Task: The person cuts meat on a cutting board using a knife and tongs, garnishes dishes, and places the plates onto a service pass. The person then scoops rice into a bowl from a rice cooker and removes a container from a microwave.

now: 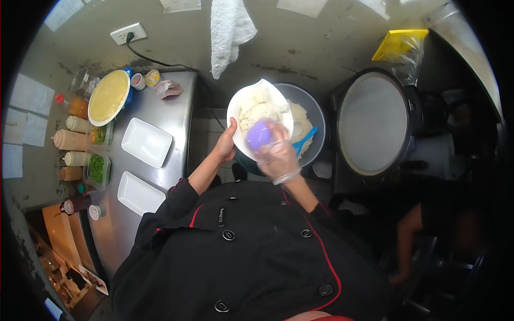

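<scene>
My left hand grips the left rim of a white bowl, tilted over a grey round tub. White rice lies in the bowl. In a clear plastic glove, my right hand is closed on a purple rounded cup-like tool, pressed to or just above the rice. Motion blurs these fingers, and the tool's exact kind is unclear. More rice is in the tub below, beside a blue utensil handle.
On the steel counter stand two white rectangular dishes, sauce bottles, a container of chopped greens and a round yellowish disc. A round flat appliance is at right. Another person's arm shows at lower right.
</scene>
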Demonstrator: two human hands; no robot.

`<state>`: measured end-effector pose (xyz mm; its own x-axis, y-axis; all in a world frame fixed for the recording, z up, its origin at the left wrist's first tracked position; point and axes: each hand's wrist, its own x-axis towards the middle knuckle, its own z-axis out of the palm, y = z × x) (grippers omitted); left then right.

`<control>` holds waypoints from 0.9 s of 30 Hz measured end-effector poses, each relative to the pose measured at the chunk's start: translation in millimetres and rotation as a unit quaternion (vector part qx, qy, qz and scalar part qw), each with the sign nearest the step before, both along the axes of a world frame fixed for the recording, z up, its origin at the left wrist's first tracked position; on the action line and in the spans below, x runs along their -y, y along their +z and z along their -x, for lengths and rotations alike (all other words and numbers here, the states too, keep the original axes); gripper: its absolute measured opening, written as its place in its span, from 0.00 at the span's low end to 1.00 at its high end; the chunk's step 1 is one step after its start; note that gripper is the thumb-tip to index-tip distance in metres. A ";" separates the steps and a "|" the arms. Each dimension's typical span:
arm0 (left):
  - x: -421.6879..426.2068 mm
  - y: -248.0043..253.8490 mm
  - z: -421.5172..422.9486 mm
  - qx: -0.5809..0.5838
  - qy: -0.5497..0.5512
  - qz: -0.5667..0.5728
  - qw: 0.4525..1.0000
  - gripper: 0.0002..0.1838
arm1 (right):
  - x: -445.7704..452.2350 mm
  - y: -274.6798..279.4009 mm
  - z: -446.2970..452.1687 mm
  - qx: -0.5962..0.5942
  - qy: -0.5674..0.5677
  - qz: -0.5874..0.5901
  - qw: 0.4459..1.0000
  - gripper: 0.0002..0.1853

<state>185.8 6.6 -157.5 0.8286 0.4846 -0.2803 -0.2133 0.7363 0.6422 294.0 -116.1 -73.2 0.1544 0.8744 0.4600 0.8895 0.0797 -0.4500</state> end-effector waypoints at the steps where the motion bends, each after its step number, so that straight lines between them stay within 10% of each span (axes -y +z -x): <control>1: -1.1 -0.7 0.5 -0.004 -0.011 -0.005 1.000 0.35 | 3.4 -2.5 1.5 -0.018 0.012 0.007 1.000 0.09; 24: -1.1 -15.4 20.6 0.028 0.020 0.032 0.999 0.35 | -12.9 13.1 -46.7 0.017 -0.004 0.003 1.000 0.07; 27: -7.3 -24.4 34.6 0.021 0.057 0.043 0.997 0.36 | -14.1 28.1 -81.0 -0.279 -0.044 -0.070 0.957 0.07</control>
